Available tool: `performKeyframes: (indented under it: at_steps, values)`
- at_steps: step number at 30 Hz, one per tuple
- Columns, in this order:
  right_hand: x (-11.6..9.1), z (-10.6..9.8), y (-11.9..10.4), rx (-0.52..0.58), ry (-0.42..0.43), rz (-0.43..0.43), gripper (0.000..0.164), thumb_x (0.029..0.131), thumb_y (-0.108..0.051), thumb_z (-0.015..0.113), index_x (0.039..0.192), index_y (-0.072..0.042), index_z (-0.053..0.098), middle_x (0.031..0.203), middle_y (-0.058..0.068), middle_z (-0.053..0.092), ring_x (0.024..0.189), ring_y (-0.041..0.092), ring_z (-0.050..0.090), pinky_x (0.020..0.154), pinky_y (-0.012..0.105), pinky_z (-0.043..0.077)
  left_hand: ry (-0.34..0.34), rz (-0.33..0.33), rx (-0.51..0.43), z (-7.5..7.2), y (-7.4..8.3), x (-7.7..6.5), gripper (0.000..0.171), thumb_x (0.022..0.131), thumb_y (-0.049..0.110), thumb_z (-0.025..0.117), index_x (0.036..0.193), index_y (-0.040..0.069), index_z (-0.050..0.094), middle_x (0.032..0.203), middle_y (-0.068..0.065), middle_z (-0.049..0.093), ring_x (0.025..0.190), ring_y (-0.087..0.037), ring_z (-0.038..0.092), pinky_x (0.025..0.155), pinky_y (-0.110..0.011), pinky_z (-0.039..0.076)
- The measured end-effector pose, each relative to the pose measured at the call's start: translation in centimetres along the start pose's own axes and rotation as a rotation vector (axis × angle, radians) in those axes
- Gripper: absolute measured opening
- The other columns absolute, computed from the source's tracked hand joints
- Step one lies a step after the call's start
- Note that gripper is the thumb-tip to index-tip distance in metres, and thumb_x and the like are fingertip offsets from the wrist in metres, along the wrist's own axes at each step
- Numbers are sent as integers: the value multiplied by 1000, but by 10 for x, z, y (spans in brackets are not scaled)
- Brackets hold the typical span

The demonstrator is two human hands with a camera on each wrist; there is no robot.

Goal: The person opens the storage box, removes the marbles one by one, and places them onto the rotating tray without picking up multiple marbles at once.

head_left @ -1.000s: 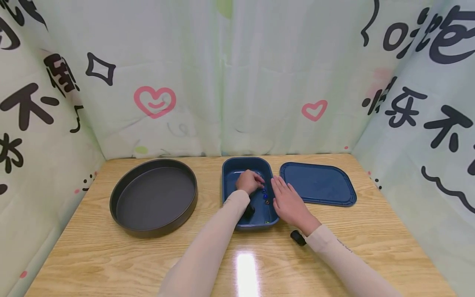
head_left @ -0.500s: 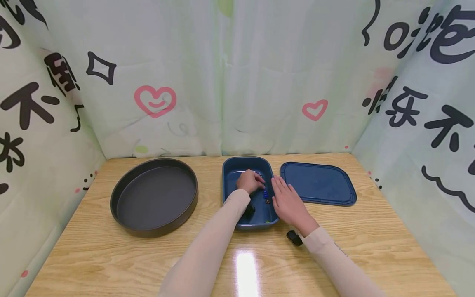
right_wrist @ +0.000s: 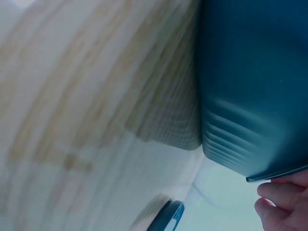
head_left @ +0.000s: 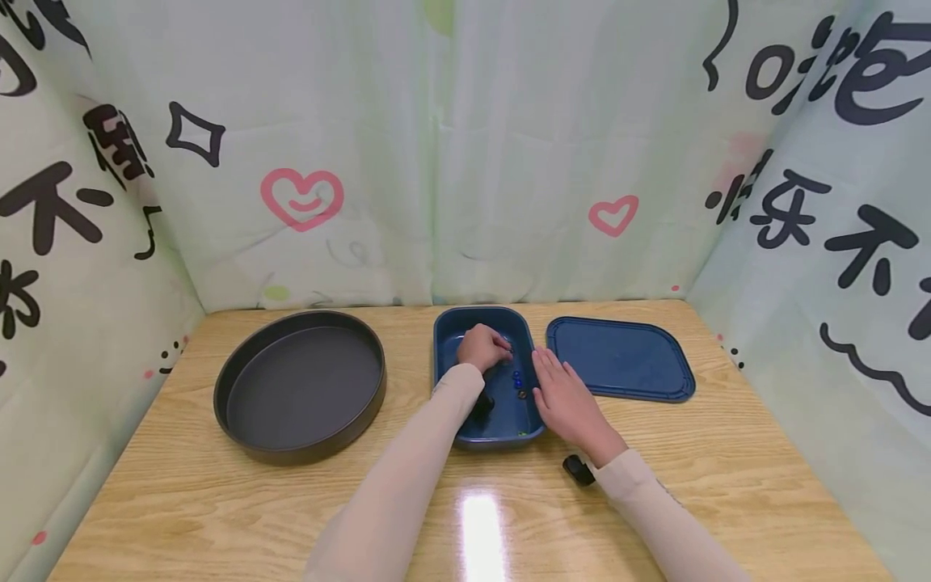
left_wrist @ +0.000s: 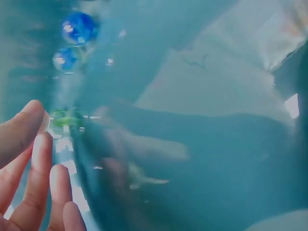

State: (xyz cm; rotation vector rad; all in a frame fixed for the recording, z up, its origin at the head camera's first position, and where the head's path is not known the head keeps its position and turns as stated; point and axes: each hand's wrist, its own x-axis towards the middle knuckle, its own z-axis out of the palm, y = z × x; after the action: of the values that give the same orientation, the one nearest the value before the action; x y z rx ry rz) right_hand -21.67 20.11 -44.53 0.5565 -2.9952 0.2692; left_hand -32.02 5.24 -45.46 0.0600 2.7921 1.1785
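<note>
Inside the blue rectangular box, my left hand is bent down near the back right side. The left wrist view has its thumb and forefinger pinching a small pale, clear marble, partly hidden by the thumb. A green marble lies right beside it. Two blue marbles rest farther along the box floor, and a brownish marble lies nearer the front in the head view. Straight fingers of my right hand rest against the box's right rim; the right wrist view shows only some fingertips at that rim.
To the left stands a large round dark pan. A blue lid lies flat to the right of the box. A greenish bit shows near the box's front wall. Printed curtains enclose the wooden table.
My left hand has shifted slightly toward the back of the box. The right hand stays at the rim, its wrist slightly moved. The view has drifted a little.
</note>
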Motion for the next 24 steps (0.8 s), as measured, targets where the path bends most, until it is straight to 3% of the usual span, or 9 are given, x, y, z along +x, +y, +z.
performKeyframes:
  at_steps: [8,12,24]
  values:
    - [2,3,0,-37,11,-1,57,96,-17,46,144,6,27,152,20,28,142,33,27,113,51,25,93,62,68,-30,25,-7,11,78,27,77,82,17,76,83,2,73,81,-15,66,71,-31,51]
    - [2,4,1,-35,12,-6,57,96,-16,46,144,7,27,152,21,27,142,33,26,113,51,25,84,110,53,-45,33,-12,13,79,28,75,85,17,75,82,2,73,79,-14,66,67,-27,49]
    - [2,6,1,-22,-3,-9,56,97,-17,42,145,6,25,153,21,26,143,33,24,113,51,25,-20,256,-182,-81,32,-33,19,81,24,73,97,14,75,92,-3,73,87,-16,67,80,-29,53]
